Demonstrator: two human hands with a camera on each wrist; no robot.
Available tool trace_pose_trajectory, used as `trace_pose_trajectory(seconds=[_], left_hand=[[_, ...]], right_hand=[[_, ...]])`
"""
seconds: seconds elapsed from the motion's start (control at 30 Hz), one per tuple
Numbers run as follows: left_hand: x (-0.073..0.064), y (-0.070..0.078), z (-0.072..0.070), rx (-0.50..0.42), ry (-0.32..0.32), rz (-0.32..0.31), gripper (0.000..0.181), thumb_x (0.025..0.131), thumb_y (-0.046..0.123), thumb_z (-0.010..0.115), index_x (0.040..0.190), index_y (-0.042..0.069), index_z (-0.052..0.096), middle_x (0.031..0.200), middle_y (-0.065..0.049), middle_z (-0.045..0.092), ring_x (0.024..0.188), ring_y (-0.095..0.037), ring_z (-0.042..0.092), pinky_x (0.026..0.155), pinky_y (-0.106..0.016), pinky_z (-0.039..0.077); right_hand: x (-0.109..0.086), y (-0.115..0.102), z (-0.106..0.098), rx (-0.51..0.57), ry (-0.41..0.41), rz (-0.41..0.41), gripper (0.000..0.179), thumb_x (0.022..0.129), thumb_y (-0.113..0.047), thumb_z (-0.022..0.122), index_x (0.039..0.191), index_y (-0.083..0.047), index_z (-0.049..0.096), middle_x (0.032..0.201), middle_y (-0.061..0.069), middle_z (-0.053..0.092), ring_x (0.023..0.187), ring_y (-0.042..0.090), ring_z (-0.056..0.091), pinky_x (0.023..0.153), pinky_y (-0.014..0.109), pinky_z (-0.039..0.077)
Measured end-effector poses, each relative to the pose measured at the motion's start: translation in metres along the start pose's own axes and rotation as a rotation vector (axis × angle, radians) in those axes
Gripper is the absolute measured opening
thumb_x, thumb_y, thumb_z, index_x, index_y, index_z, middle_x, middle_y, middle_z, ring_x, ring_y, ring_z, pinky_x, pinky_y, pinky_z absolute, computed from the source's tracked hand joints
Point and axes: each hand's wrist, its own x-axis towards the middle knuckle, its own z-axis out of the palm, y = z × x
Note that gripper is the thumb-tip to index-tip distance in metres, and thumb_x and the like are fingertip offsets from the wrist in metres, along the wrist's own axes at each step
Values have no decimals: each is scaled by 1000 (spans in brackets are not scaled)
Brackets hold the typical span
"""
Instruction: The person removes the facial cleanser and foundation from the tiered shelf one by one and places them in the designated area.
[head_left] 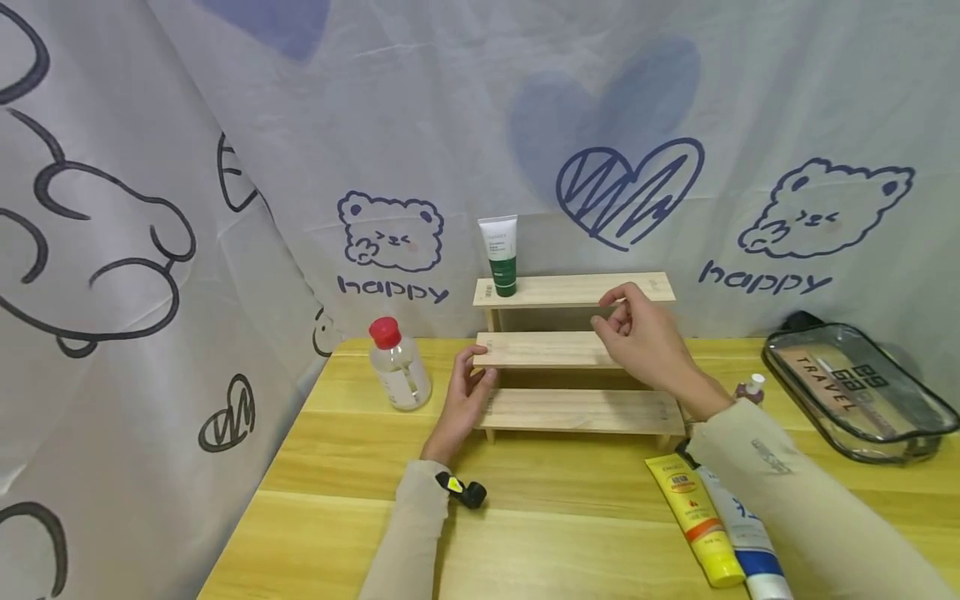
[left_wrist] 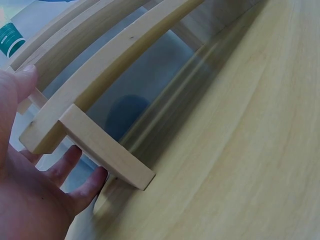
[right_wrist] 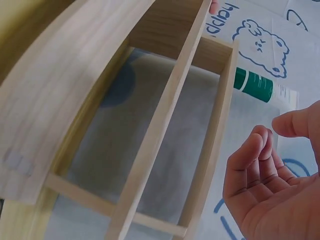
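A three-tier wooden shelf [head_left: 577,408] stands on the table. My left hand [head_left: 461,408] holds the left end of its middle board, thumb at the front edge; in the left wrist view the fingers [left_wrist: 90,187] lie along the outside of a leg. On the top board, toward the left, a white and green tube [head_left: 505,275] stands upright on its cap. My right hand [head_left: 645,337] hangs over the right end of the middle board, its fingers loosely curled. Nothing shows between thumb and fingers in the right wrist view.
Left of the shelf stands a clear bottle with a red cap [head_left: 401,375]. A yellow tube [head_left: 697,521] and a white and blue tube [head_left: 746,537] lie at the front right. Behind the right wrist is a small white-capped bottle [head_left: 752,386], near a clear travel pouch [head_left: 855,392].
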Motion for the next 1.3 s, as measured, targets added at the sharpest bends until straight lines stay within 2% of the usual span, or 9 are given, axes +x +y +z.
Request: trace_pose_trajectory(seconds=[0.63,0.93,1.3], left_hand=[[0,-4,-3,-2,-3,9,42,116,18,56,154,15,39,166,-24,43,150,-48,51,121,-54,46],[1,-2,-2,-10,-7,7,42,116,18,56,154,15,39,165,-22,43,149,-45,52,120,-52,46],[0,0,-1,-12,-8,6,42,115,16,56,154,15,39,166,-23,44,150,-46,51,121,-51,46]], right_hand=[[46,-40,29,144,-6,37,37,107,-24,66,137,-3,59,95,7,64,81,22,61,71,29,49],[63,-49,41,253,-9,46,39,107,-18,66,141,1,56,130,18,63,113,32,65,89,35,54],[75,-56,54,307,-40,66,47,108,-20,67,148,-2,49,144,23,57,130,37,62,105,49,56]])
